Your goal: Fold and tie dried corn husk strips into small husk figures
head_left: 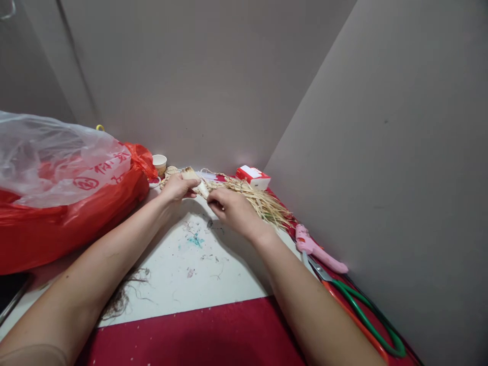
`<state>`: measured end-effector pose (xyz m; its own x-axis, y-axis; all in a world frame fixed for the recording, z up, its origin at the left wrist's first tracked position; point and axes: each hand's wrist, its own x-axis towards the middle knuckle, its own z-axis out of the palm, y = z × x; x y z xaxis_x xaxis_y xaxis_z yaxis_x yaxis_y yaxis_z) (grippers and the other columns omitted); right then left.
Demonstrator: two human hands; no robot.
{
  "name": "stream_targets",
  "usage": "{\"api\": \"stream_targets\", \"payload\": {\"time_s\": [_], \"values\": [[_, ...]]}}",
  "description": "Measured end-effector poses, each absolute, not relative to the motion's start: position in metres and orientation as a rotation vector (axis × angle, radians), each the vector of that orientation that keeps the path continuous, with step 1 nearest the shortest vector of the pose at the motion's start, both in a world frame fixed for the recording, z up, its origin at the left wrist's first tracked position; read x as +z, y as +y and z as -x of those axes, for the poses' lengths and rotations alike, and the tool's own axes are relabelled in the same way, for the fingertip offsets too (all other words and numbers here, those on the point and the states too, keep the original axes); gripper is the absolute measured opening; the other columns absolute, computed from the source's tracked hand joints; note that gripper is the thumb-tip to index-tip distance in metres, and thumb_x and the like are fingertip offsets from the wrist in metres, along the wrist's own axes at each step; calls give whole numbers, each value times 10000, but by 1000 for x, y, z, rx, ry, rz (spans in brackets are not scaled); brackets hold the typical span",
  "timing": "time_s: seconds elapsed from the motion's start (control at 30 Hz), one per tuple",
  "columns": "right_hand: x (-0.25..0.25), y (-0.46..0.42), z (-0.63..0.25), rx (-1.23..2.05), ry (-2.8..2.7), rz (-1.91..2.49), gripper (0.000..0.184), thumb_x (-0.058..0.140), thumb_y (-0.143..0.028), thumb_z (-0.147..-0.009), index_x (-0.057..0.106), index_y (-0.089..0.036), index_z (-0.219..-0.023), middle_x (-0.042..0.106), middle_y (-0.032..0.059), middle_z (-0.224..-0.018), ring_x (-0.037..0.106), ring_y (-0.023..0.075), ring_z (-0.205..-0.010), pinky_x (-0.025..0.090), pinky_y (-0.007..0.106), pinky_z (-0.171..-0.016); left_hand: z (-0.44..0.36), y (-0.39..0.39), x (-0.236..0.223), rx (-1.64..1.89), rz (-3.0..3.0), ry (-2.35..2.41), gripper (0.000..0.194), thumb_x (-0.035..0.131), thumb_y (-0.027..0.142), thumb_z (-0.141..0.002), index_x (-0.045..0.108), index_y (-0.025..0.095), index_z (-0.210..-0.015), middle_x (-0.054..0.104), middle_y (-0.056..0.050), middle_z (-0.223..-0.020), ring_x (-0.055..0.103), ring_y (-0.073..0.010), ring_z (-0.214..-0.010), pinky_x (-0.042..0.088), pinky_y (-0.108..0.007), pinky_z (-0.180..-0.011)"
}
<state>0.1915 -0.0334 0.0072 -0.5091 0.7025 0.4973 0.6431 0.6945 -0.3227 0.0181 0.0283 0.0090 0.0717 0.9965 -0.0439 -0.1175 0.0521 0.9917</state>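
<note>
Both arms reach forward over a white board (pixel 198 274) lying on a red cloth (pixel 198 335). My left hand (pixel 178 187) is closed round a pale dried husk piece (pixel 194 179) at the far end of the board. My right hand (pixel 232 207) pinches the same husk piece from the right, fingers curled. A bundle of dry straw strands (pixel 263 203) fans out just behind and to the right of my right hand, touching it.
A big red and clear plastic bag (pixel 64 193) fills the left. A paper cup (pixel 159 163) and a red-white box (pixel 253 177) stand by the grey walls. A pink glue gun (pixel 318 249), green-orange handled scissors (pixel 358 310) lie right. Loose fibres (pixel 124 297) lie near.
</note>
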Motion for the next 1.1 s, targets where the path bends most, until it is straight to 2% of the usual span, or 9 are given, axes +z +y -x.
{"api": "stream_targets", "payload": {"time_s": [0.1, 0.2, 0.3, 0.43, 0.57, 0.67, 0.8, 0.97, 1.1], "values": [[24, -45, -192, 469, -2248, 999, 99, 553, -114, -794, 613, -186, -762, 617, 7, -734, 533, 118, -658, 419, 253, -631, -12, 37, 4, 1321, -1053, 1140, 126, 686, 91, -682, 562, 105, -669, 595, -20, -591, 525, -77, -430, 435, -194, -423], [49, -71, -190, 1014, -2244, 888, 43, 619, -192, -805, 639, -177, -770, 610, -10, -673, 529, 91, -588, 429, 225, -564, 0, 46, 1, 1430, -922, 1187, 131, 654, 72, -714, 536, 126, -696, 570, -5, -570, 503, -71, -417, 397, -186, -408], [61, -94, -181, 1325, -2069, 648, 142, 711, -306, -773, 663, -174, -785, 612, -4, -656, 529, 88, -541, 438, 224, -507, 9, 52, 1, 1463, -854, 1240, 132, 624, 82, -758, 515, 146, -723, 526, 21, -529, 463, -58, -399, 373, -180, -411], [31, -103, -147, 1311, -1951, 534, 272, 624, -450, -836, 697, -188, -836, 634, 21, -709, 562, 109, -592, 485, 262, -573, 14, 56, 4, 1414, -958, 1164, 120, 647, 120, -761, 533, 145, -732, 523, 27, -533, 437, -45, -407, 385, -183, -444], [-7, -96, -116, 1017, -2199, 706, 214, 644, -368, -821, 706, -178, -744, 674, 59, -813, 612, 153, -774, 487, 308, -751, 11, 55, 6, 1295, -1038, 1212, 133, 706, 150, -714, 575, 134, -727, 528, 25, -504, 452, -51, -427, 422, -192, -484], [-8, -83, -122, 879, -2042, 864, 224, 635, -327, -821, 649, -174, -657, 634, 21, -678, 569, 124, -639, 456, 271, -647, 7, 49, 7, 1181, -1121, 1185, 124, 717, 98, -668, 596, 121, -686, 533, 21, -496, 462, -50, -446, 445, -203, -524], [8, -59, -156, 832, -1537, 960, 287, 661, -407, -794, 534, -197, -645, 485, -55, -510, 434, 77, -460, 362, 220, -473, 1, 37, 6, 984, -1276, 1018, 99, 721, 79, -618, 631, 106, -648, 611, -26, -592, 553, -89, -547, 456, -223, -556], [15, -49, -173, 1210, -1486, 885, 305, 754, -408, -700, 532, -201, -673, 510, -63, -527, 434, 63, -420, 356, 207, -415, -6, 31, 4, 963, -1302, 980, 84, 706, 83, -601, 650, 112, -656, 632, -24, -633, 576, -103, -586, 457, -233, -571], [29, -78, -156, 1384, -1737, 760, 267, 719, -409, -748, 590, -184, -684, 574, -33, -570, 495, 72, -458, 407, 213, -459, -4, 32, 7, 1008, -1321, 1040, 59, 666, 66, -634, 634, 116, -632, 600, -7, -594, 553, -90, -561, 447, -232, -576]]}}
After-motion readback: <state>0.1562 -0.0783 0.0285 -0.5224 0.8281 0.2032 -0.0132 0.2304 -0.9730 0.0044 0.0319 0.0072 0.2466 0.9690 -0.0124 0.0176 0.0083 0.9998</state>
